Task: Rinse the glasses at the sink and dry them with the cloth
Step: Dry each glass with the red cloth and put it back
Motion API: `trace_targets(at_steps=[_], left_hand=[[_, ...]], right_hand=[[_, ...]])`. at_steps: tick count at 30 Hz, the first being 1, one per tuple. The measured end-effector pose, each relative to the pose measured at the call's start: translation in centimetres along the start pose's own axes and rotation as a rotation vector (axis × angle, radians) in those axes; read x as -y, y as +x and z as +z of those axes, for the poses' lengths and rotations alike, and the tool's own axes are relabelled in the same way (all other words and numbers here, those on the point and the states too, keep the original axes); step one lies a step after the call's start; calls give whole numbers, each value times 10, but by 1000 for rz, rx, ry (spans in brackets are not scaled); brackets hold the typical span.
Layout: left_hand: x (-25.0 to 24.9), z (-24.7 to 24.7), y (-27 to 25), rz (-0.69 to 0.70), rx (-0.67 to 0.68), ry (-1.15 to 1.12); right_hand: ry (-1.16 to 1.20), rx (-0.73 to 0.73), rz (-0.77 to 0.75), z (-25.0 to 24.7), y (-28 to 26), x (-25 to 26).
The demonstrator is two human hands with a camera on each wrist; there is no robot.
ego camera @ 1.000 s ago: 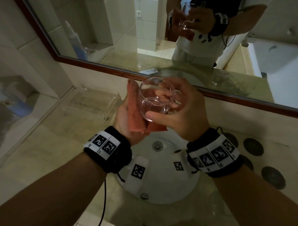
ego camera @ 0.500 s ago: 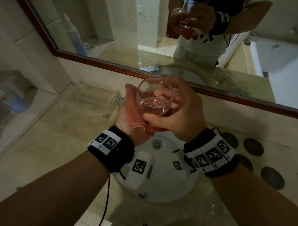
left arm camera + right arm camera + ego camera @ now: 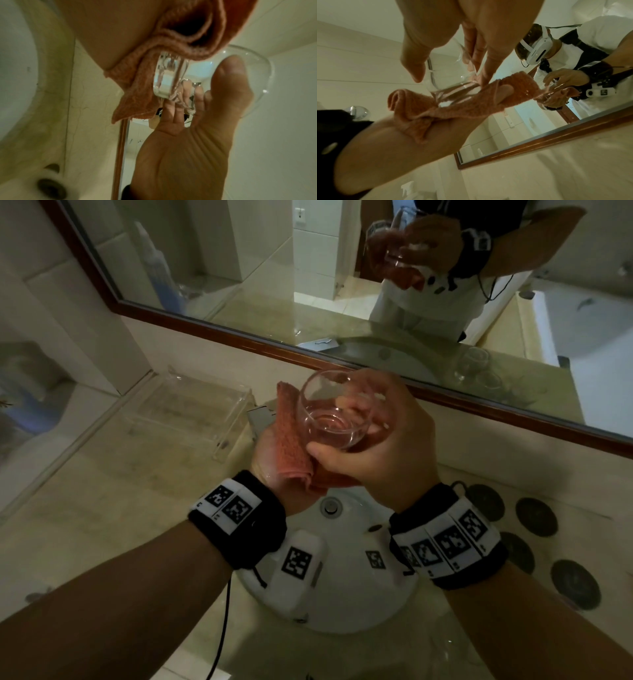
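A clear round glass [image 3: 330, 409] is held above the white sink [image 3: 342, 604], its mouth tilted up and away. My right hand [image 3: 376, 446] grips its bowl, thumb on the near side and fingers round the far side. My left hand [image 3: 274, 460] holds a folded pink cloth [image 3: 291, 440] against the glass's left side and base. In the left wrist view the cloth [image 3: 180, 40] wraps the thick glass base [image 3: 169, 79]. The right wrist view shows a left fingertip [image 3: 556, 92] over the cloth [image 3: 453, 106] under the glass [image 3: 447, 75].
A clear acrylic tray [image 3: 191, 412] sits on the marble counter left of the sink. Dark round coasters [image 3: 534, 515] lie to the right. A framed mirror [image 3: 308, 354] runs along the back, reflecting more glasses [image 3: 474, 364]. The drain [image 3: 330, 505] lies below the hands.
The glass has turned a little in my right hand against the cloth, and both hands have shifted slightly. The grips are unchanged.
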State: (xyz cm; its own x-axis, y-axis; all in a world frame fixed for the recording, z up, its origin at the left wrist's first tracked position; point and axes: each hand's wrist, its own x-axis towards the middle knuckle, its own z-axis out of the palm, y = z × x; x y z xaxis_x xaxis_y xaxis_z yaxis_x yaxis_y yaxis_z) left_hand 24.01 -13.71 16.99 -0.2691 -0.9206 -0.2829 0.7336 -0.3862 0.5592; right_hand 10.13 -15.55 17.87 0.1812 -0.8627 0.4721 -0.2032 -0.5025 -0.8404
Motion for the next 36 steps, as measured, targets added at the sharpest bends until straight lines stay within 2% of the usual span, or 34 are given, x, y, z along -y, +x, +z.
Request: trace_targets(at_steps=[3, 6, 11, 14, 16, 18, 21, 24, 29, 33, 36], left_hand=[[2, 2, -4, 25, -86, 148], [-4, 4, -3, 29, -82, 270], [-20, -1, 7, 153, -17, 158], [-20, 0, 7, 211, -25, 257], [-16, -5, 7, 287, -101, 414], [-12, -8, 5, 367, -150, 669], [-6, -8, 2, 388, -157, 937], [-5, -11, 3, 337, -87, 951], [-12, -19, 0, 251, 2, 1003], [-13, -19, -3, 240, -51, 882], [-14, -25, -1, 247, -105, 811]], right_hand=[[-49, -67, 19, 0, 3, -1], [-82, -123, 33, -2, 4, -5], [-265, -133, -25, 1, -3, -25], [-292, -108, -45, 5, -8, -34], [-307, -70, -57, 4, -8, -36], [-356, -38, -58, 3, -6, -36], [-455, -4, -57, 2, -3, -37], [-532, 45, -64, 0, -1, -38], [-596, 114, -222, -1, 2, -41], [-508, 241, -108, -3, 4, -42], [-340, 237, -14, -2, 4, -45]])
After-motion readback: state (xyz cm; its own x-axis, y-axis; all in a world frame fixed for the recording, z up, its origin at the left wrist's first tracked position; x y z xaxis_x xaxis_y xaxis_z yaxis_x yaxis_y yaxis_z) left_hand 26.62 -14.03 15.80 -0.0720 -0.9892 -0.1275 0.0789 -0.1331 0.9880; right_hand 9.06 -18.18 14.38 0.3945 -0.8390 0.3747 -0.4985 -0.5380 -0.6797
